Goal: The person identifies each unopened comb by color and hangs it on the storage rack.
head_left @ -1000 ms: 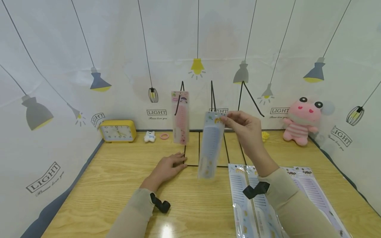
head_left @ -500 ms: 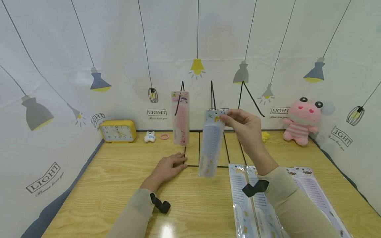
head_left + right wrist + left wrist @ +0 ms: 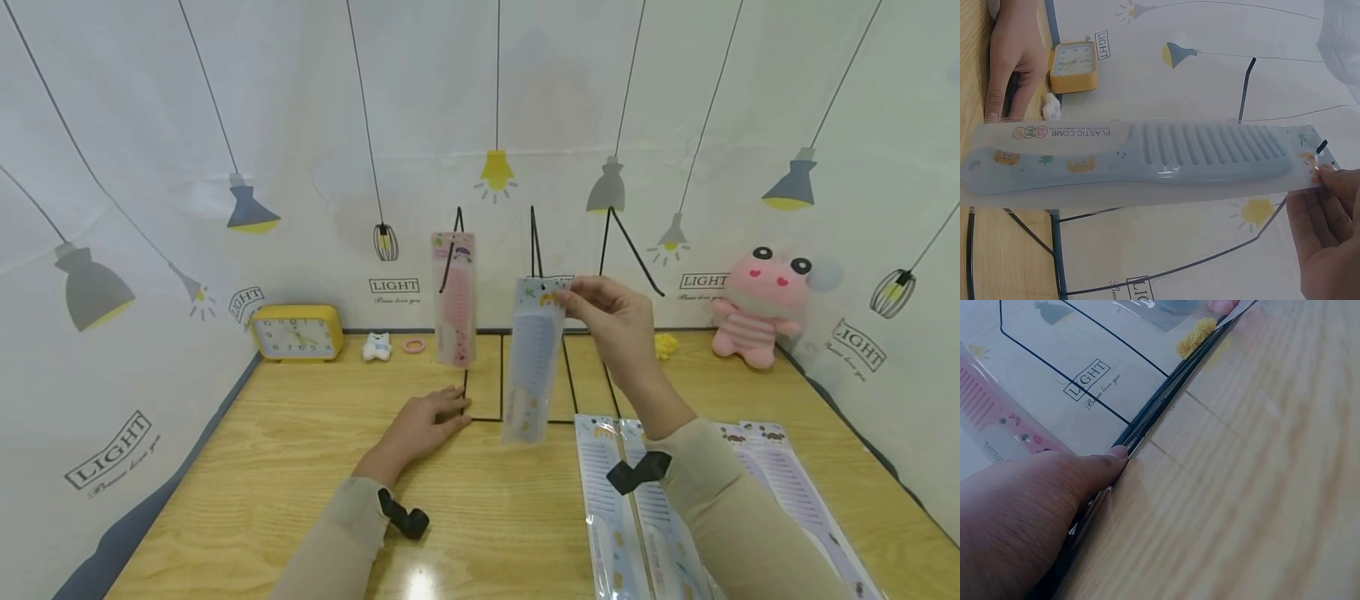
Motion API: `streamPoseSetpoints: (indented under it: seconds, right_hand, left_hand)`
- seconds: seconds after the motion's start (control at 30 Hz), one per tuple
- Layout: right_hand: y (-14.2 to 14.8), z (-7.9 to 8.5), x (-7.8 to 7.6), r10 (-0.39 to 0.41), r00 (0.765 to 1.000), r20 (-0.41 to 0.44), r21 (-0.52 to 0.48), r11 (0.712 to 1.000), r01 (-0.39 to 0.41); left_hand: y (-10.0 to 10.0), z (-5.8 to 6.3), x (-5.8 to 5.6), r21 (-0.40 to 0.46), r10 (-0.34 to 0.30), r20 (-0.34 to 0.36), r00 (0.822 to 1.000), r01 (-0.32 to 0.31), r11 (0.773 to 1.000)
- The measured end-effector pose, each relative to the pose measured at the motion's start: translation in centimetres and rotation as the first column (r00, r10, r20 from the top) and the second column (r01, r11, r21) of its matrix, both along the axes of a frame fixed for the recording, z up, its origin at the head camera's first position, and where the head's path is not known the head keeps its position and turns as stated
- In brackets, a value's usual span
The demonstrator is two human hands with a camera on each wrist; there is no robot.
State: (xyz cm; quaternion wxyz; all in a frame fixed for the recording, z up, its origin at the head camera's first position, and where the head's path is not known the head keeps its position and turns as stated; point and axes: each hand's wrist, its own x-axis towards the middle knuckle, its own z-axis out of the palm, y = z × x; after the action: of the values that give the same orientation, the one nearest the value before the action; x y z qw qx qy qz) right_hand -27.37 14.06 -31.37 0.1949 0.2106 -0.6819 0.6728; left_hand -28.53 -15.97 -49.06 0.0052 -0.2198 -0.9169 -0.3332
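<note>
My right hand point(image 3: 621, 327) pinches the top right corner of a packaged light-blue plastic comb point(image 3: 531, 362) between thumb and fingers. The package hangs upright in front of the middle hook of a black wire rack point(image 3: 501, 379). In the right wrist view, the black hook tip point(image 3: 1322, 147) shows at the hole in the package's top. A pink packaged comb point(image 3: 455, 300) hangs on the rack's left hook. My left hand point(image 3: 423, 423) rests at the left side of the rack's base, its fingers extended and touching the wire. The rack's right hook point(image 3: 637, 250) holds nothing.
Blue packaged combs point(image 3: 600, 500) and purple ones point(image 3: 795, 492) lie at the right front, partly under my right forearm. Along the back stand a yellow clock point(image 3: 296, 333), a white bear figure point(image 3: 377, 346), a pink ring point(image 3: 414, 345), a yellow flower-like piece point(image 3: 665, 346) and a pink plush toy point(image 3: 757, 308).
The blue comb package has risen slightly, its lower end moving up a little with my right hand. My left hand has stayed in place on the rack's base.
</note>
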Motion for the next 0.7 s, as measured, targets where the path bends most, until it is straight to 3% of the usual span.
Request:
streamPoseSetpoints:
  seconds: [0.7]
  right_hand:
    - [-0.6, 0.2, -3.0, -0.1, 0.994, -0.033, 0.079, 0.992, 0.102]
  left_hand:
    - [0.0, 0.0, 0.1, 0.002, -0.007, -0.01, 1.0, 0.007, 1.0]
